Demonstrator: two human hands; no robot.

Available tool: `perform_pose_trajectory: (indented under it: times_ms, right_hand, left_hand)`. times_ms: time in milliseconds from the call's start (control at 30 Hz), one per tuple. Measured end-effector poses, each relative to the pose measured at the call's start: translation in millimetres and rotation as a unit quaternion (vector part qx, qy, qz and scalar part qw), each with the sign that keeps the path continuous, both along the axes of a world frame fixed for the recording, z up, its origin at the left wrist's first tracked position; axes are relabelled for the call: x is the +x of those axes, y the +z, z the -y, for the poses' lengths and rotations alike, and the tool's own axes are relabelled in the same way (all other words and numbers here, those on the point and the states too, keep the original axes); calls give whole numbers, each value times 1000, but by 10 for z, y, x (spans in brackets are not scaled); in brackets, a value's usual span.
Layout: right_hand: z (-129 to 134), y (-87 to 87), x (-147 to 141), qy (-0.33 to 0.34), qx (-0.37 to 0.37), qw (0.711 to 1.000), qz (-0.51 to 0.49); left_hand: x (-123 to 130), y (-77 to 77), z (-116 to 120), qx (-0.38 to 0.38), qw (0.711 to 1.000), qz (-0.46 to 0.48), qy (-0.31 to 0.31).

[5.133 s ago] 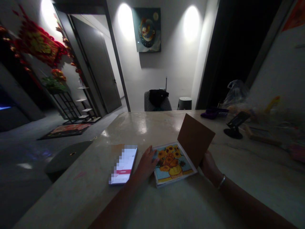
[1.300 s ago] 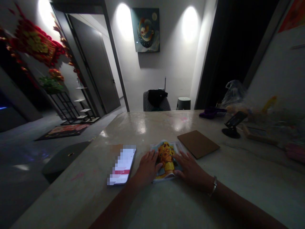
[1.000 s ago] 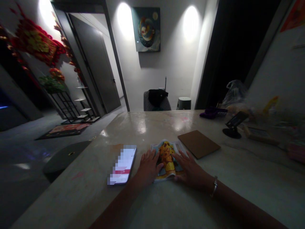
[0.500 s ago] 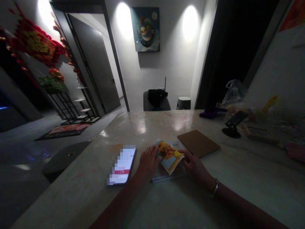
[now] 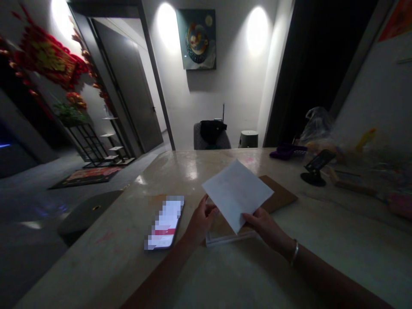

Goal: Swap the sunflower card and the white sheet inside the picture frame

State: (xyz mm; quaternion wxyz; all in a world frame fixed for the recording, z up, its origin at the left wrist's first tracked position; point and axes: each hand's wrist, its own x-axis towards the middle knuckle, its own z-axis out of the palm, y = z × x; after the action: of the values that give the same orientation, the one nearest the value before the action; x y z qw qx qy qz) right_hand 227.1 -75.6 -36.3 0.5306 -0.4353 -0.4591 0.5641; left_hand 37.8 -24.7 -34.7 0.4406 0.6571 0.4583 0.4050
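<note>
Lifting step: my left hand (image 5: 202,221) and right hand (image 5: 262,229) both pinch the white sheet (image 5: 236,193), held between them above the clear frame (image 5: 222,243); brown board (image 5: 285,193) just past right hand.

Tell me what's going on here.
A person is holding up a white sheet of paper by its edges, with the left hand on one side and the right hand on the other. The side in view looks blank. Below it on the pale counter lie a clear-edged flat frame and a brown cardboard square. A phone, its screen blurred out, lies beside the left hand.
</note>
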Motion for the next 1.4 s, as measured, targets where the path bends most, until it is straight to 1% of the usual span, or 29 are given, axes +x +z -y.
perform_pose_trajectory:
  times_ms: [67, 167, 233, 333, 400, 467, 500, 567, 633, 700, 800, 933, 1033, 1133, 1233, 1400]
  right_hand:
    - [10, 7, -3, 2, 18, 1000, 20]
    - [16, 17, -3, 5, 28, 999, 35]
    - [12, 20, -5, 0, 29, 999, 34]
    - [-15, 6, -8, -27, 23, 999, 33]
    - [-39, -10, -7, -42, 16, 998, 38]
    - [-54, -22, -8, -53, 14, 997, 46]
    - [-55, -24, -10, -53, 17, 997, 48]
    - [-48, -20, -15, -39, 26, 998, 51]
    - [-36, -12, -13, -20, 35, 998, 53]
    - [-31, -12, 6, -17, 33, 997, 64]
    - [-47, -36, 77, -57, 25, 994, 92]
    - [-88, -77, 185, -128, 30, 987, 90]
    - [-118, -93, 219, -142, 21, 983, 115]
    - [-148, -117, 226, -139, 35, 976, 163]
    - [-173, -158, 235, -137, 64, 963, 223]
    - [-166, -171, 235, -154, 100, 917, 355]
  left_hand:
    - [25, 14, 2, -13, 1000, 18, 7]
    - [39, 54, 14, -54, 997, 48, 27]
    - [37, 81, 27, -79, 994, 72, 20]
    - [31, 102, 47, -87, 992, 90, -19]
    - [33, 98, 55, -89, 991, 82, -65]
    - [42, 82, 53, -83, 991, 62, -87]
    - [46, 70, 48, -75, 993, 51, -81]
    - [49, 48, 31, -56, 997, 33, -52]
    - [34, 36, 6, -46, 998, 31, -27]
    - [0, 43, -17, -48, 998, 37, -15]
    - [-62, 92, -32, -45, 999, 18, 8]
    - [-105, 176, -3, -10, 997, -64, 41]
    - [-105, 206, 24, 16, 989, -134, 63]
    - [-109, 190, 21, 36, 980, -182, 72]
    - [-125, 156, -2, 60, 973, -210, 77]
    - [-152, 138, -5, 73, 962, -252, 78]
